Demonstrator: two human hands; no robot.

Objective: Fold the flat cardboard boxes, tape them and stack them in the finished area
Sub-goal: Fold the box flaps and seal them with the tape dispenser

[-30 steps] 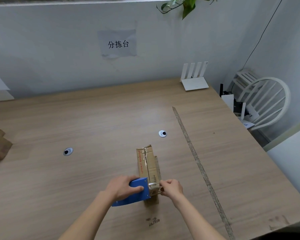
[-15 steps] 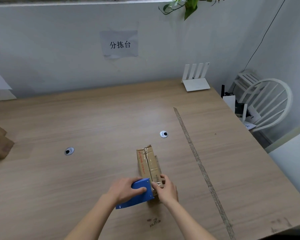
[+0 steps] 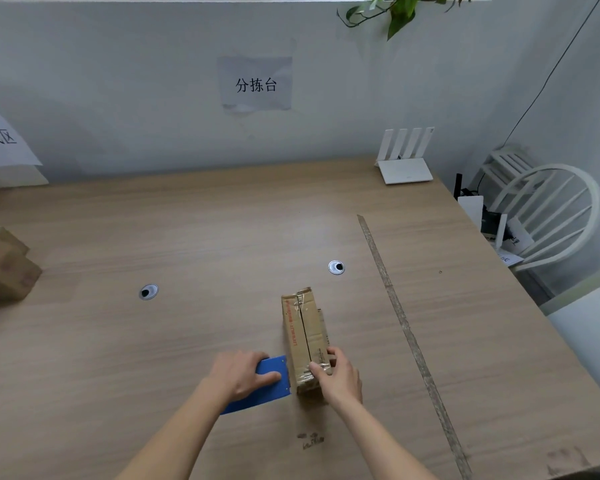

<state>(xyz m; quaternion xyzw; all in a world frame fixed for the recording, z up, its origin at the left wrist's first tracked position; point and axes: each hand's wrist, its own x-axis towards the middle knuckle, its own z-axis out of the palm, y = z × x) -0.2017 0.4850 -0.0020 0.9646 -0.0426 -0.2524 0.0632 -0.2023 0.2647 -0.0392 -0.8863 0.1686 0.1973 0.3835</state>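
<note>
**Box held at its near end, tape dispenser beside it**

At the far left edge of the wooden table [image 3: 153, 230] sat a stack of brown boxes [image 3: 4, 268], below a paper sign [image 3: 4, 143] leaning against the wall. Further right, a round metal grommet [image 3: 148, 292] was set into the tabletop.

Near the front, the left hand [image 3: 241, 375] lay on a blue tape dispenser [image 3: 271, 381], fingers curled over its top and the thumb stretched along its side. The dispenser rested just beside the left face of a small cardboard box [image 3: 303, 336].

The box stood on the table near its front middle, long and narrow, its top flaps closed along a dark centre seam. Clear tape showed at both ends of the seam. The right hand [image 3: 340, 379] gripped the near end of the box, thumb pressed on the taped top and fingers wrapped round the right side.

Beyond the box lay a second grommet [image 3: 336, 267], then a strip of tape [image 3: 402, 323] running across the table. A white router [image 3: 406, 161] stood at the far right corner, and a white chair [image 3: 551, 216] stood off the table's right edge.
</note>
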